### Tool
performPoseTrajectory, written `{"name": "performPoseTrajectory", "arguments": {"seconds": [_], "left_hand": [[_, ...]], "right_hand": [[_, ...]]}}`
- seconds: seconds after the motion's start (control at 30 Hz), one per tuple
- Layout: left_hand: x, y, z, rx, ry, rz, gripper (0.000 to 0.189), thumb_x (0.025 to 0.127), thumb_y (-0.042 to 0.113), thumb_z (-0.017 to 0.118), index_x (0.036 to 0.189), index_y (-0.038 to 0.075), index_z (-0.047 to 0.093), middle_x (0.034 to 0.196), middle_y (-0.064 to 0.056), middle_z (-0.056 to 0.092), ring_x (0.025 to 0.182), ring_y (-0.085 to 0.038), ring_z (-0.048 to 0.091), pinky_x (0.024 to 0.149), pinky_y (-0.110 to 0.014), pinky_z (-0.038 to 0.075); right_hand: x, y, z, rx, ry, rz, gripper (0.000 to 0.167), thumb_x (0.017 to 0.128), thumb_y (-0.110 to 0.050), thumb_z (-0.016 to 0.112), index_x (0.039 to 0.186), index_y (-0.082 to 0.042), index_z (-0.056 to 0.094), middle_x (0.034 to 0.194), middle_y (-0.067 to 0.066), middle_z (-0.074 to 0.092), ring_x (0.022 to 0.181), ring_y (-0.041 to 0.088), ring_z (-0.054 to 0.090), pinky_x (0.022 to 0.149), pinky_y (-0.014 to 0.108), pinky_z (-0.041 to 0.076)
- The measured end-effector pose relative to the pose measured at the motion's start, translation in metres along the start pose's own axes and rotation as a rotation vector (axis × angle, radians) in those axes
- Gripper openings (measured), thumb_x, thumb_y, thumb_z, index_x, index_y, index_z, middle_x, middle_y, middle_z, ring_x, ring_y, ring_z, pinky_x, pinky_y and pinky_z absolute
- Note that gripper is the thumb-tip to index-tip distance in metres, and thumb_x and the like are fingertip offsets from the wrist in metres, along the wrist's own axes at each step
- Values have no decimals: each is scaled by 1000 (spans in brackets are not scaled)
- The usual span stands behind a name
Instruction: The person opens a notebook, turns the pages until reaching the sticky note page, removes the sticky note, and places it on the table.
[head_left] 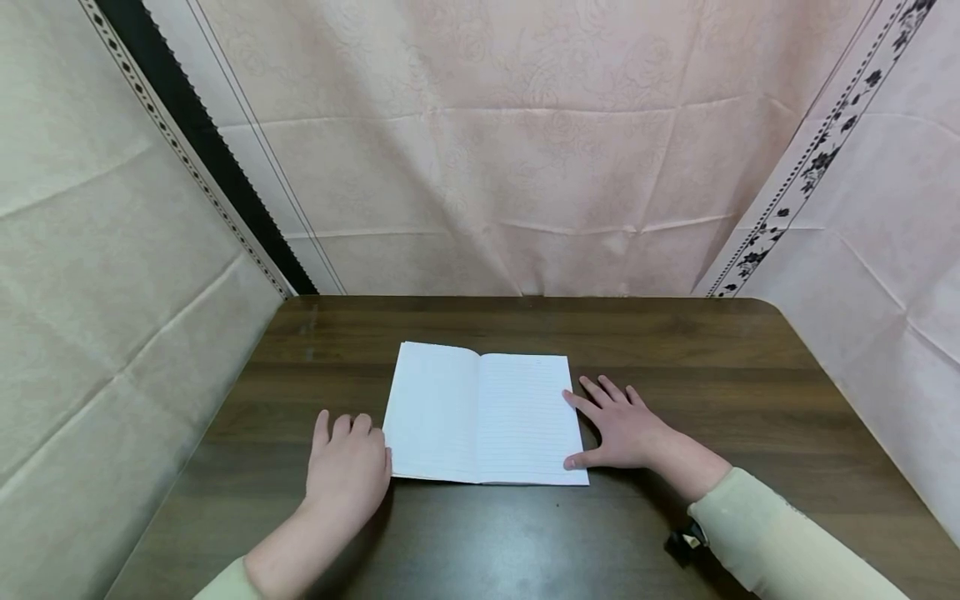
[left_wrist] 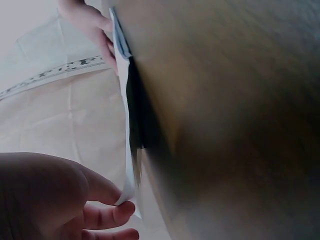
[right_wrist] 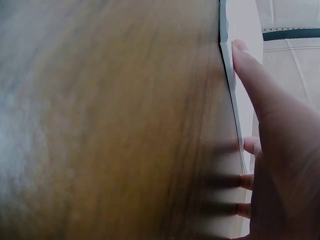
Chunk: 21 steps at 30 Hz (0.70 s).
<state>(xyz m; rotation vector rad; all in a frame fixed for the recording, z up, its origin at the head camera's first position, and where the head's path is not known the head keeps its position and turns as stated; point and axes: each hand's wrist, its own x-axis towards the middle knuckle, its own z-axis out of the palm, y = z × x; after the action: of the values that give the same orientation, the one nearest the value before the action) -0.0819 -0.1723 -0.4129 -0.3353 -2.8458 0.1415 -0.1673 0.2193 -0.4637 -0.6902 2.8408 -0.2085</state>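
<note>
An open notebook (head_left: pixel 525 421) lies on the brown wooden table, its left page blank and its right page ruled with lines. At its left edge, my left hand (head_left: pixel 348 467) pinches the page edge between thumb and fingers. The left wrist view shows that pinch, with the notebook's left side (left_wrist: pixel 131 175) raised off the tabletop. Spread over the right edge, my right hand (head_left: pixel 618 425) touches the ruled page with thumb and index finger. Its other fingertips reach past the edge onto the table, as the right wrist view shows with the thumb (right_wrist: pixel 245 55) on the paper.
The wooden table (head_left: pixel 487 542) runs to a far edge against a pale pink cloth (head_left: pixel 525 167). White cloths with dark patterned borders hang at the left and right sides. A dark strap with a small device (head_left: pixel 686 542) sits at the right wrist.
</note>
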Motion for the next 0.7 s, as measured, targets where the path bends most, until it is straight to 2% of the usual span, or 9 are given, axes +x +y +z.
{"name": "performPoseTrajectory", "arguments": {"seconds": [0.17, 0.4, 0.57, 0.7], "left_hand": [[2, 0, 6, 15, -127, -8, 19, 86, 18, 69, 70, 9, 65, 90, -12, 61, 101, -40, 56, 106, -64, 30], [9, 0, 14, 32, -303, -7, 20, 84, 7, 67, 66, 14, 64, 93, -12, 58, 103, -41, 52, 106, -65, 26], [13, 1, 17, 47, -368, -14, 19, 85, 6, 67, 68, 13, 66, 102, -15, 61, 105, -41, 53, 106, -65, 26], [15, 1, 18, 47, -387, -12, 18, 85, 7, 67, 68, 12, 67, 98, -14, 61, 104, -41, 53, 105, -65, 27]], "right_hand": [[0, -1, 0, -5, -7, 0, 114, 68, -92, 50, 158, -28, 25, 164, 12, 19, 148, 43, 15, 110, 71, 14], [0, 0, 0, -12, -6, -1, 115, 67, -93, 49, 158, -28, 25, 164, 13, 19, 148, 43, 16, 109, 72, 14], [0, 0, 0, -5, -12, -3, 114, 68, -92, 50, 159, -27, 24, 164, 12, 18, 148, 43, 15, 110, 71, 13], [1, 1, 0, -2, -12, -3, 114, 68, -91, 51, 159, -27, 24, 164, 13, 18, 148, 43, 14, 110, 72, 13]]}}
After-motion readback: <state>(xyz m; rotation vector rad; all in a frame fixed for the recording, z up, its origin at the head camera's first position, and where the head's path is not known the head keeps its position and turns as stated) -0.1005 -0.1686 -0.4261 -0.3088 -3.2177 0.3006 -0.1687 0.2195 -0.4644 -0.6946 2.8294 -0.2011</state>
